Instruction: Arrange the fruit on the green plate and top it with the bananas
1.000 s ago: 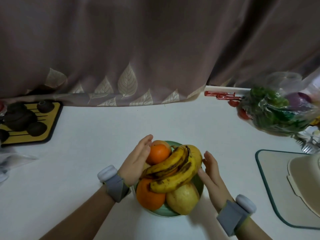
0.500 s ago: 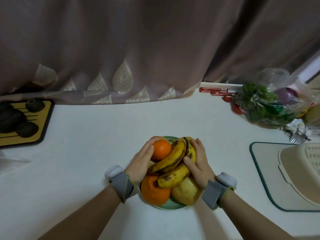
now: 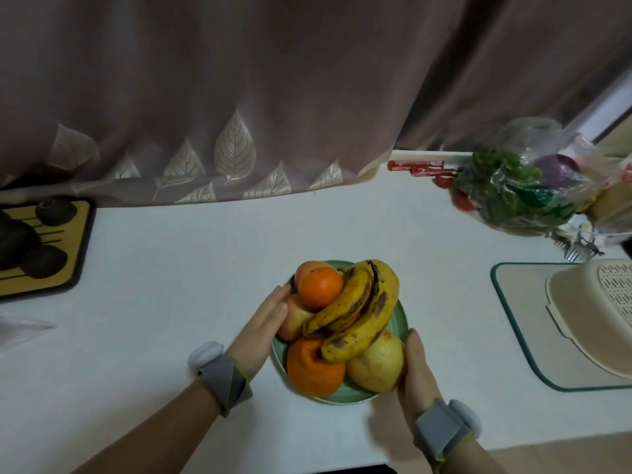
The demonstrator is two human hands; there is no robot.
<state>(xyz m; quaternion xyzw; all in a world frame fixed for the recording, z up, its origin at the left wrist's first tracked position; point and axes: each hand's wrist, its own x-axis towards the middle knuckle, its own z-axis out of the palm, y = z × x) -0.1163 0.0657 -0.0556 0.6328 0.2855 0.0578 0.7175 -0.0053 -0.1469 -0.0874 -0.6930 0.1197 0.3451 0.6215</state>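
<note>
- Green plate sits on the white worktop between the two hands, heaped with fruit; its rim shows at the far right and along the near edge
- On it: bananas, yellow with dark streaks, lie across the top of the pile; a small orange rests high at the left with a reddish apple just behind it; another apple sits lower on the left; a large orange and a pale yellow pear fill the near side
- Left hand lies flat, fingers straight and together, its fingertips against the lower apple at the plate's left edge; it grips nothing
- Right hand stands edge-on with straight fingers pressed to the pear's right side; it holds nothing either; both wrists carry grey bands
- Beyond the left hand, far to its left, a yellow tray with a black rim carries dark round tea ware
- Right of the right hand, a green-edged mat bears a cream strainer basket
- Far beyond the right hand, a clear bag of greens rests on the worktop, red clips just beside it
- A brown curtain with leaf prints hangs along the worktop's far edge
</note>
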